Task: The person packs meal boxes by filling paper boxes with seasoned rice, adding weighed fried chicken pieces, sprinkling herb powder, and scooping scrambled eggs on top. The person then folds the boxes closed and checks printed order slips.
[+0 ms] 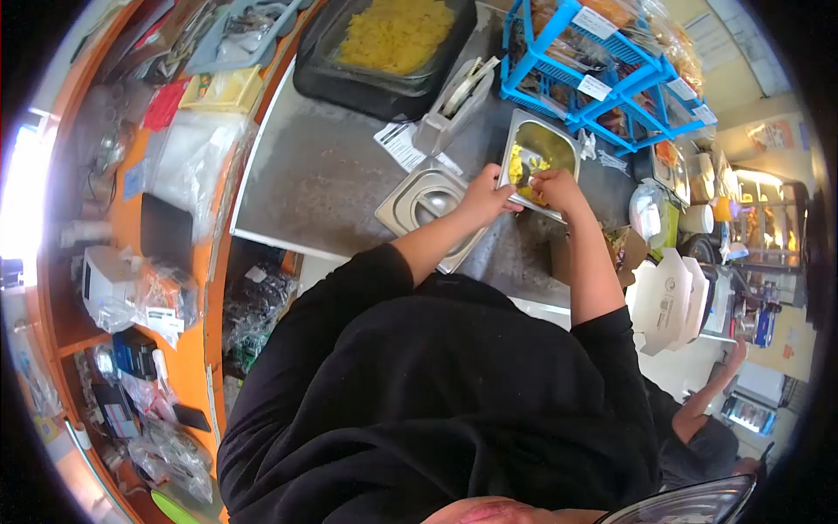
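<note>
My left hand point(489, 199) grips the near left rim of a small deep metal food pan point(566, 155), which is tilted on the counter. Yellow chopped food point(517, 166) lies in the bottom of the pan. My right hand point(556, 190) reaches over the pan's near edge, its fingers closed together at the food. A dark shape shows by those fingertips, but what they hold cannot be made out. To the left of my left hand, a metal pan lid point(393, 210) with a recessed handle rests on the counter, partly behind my forearm.
A large dark tray point(319, 74) of yellow food stands at the far left. Near it are a grey holder point(441, 131) and a printed paper point(400, 147). Blue crates point(567, 83) of bagged goods, a cardboard box point(628, 253) and white cartons point(668, 297) stand rightward. Another person point(698, 437) is lower right.
</note>
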The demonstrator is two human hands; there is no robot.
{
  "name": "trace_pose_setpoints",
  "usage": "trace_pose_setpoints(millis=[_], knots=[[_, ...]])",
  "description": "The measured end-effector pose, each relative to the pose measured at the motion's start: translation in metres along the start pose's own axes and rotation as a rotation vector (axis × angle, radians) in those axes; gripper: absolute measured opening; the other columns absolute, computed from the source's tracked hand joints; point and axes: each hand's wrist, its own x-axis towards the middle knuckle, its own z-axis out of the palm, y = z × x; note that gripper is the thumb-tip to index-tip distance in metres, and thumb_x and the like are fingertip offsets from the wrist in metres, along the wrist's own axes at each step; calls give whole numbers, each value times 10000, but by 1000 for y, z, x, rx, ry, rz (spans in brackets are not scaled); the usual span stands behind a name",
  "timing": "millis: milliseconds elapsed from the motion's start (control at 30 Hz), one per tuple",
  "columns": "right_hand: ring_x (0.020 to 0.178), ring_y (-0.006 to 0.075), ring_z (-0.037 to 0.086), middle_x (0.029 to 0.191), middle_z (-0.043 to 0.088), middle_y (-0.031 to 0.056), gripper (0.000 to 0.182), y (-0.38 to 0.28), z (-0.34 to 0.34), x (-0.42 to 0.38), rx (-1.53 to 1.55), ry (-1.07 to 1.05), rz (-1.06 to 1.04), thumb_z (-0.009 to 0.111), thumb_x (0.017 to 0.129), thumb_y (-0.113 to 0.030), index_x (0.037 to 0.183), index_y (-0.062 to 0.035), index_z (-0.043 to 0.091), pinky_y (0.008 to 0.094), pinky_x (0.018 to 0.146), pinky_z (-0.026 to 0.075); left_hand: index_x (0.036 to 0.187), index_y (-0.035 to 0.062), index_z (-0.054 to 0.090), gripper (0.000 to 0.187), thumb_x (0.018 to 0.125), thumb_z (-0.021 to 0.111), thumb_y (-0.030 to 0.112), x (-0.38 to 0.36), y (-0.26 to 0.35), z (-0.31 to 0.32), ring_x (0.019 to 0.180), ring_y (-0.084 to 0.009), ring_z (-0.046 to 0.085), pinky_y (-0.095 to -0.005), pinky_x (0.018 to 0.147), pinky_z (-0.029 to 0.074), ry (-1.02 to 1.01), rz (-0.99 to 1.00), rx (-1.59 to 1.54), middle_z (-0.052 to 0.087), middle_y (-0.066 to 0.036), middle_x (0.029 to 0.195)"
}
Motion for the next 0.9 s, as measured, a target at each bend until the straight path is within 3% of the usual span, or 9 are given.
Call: trace_pose_setpoints(millis=[133, 300, 333, 433, 567, 733, 900], knots=[[507, 54, 462, 682, 635, 1, 153, 22, 0, -3, 268, 16, 150, 628, 866, -144, 929, -23, 695, 224, 443, 335, 1120, 10, 349, 257, 915, 504, 17, -1, -1, 1, 771, -267, 673, -339, 642, 594, 19, 12, -23, 550, -166, 1060], [495, 38, 419, 704, 636, -17, 159, 22, -15, -22, 480, -21, 226, 623, 878, -158, 959, -34, 681, 199, 427, 307, 1126, 16, 339, 260, 924, 502, 31, -5, 0, 5, 814, -281, 680, -333, 657, 585, 24, 28, 3, 580, -167, 1049], [497, 37, 419, 708, 637, -20, 161, 22, -15, -26, 529, -36, 246, 624, 879, -161, 958, -34, 682, 197, 428, 307, 1136, 41, 342, 243, 942, 489, 56, -8, 4, 4, 864, -288, 675, -360, 761, 576, 16, -22, 77, 583, -178, 1091], [507, 33, 419, 728, 642, -26, 175, 18, -14, -29, 504, -64, 240, 627, 878, -169, 982, -37, 676, 192, 421, 305, 1135, 42, 345, 245, 943, 496, 66, -8, 1, 9, 852, -280, 678, -352, 745, 575, 39, -4, 152, 592, -174, 1079], [516, 32, 422, 751, 643, -4, 219, 26, -13, -34, 578, -133, 255, 621, 879, -158, 1053, -28, 645, 186, 390, 279, 1165, 32, 325, 284, 941, 495, 70, -11, -4, 17, 801, -255, 691, -289, 625, 547, 51, 28, 172, 620, -160, 1036], [535, 42, 391, 733, 615, -19, 210, 35, -33, -49, 829, -177, 233, 644, 862, -181, 1021, -47, 672, 216, 412, 281, 1180, 29, 335, 277, 946, 480, 58, -16, -2, 25, 828, -280, 684, -323, 702, 572, 72, 20, 141, 603, -184, 1052], [506, 23, 362, 746, 615, -17, 207, 58, -82, -88, 1014, -190, 146, 633, 863, -168, 1025, -42, 662, 172, 410, 241, 1185, 18, 345, 305, 945, 514, 100, -25, 7, 32, 870, -296, 674, -334, 743, 564, 161, 23, 218, 584, -189, 1083]])
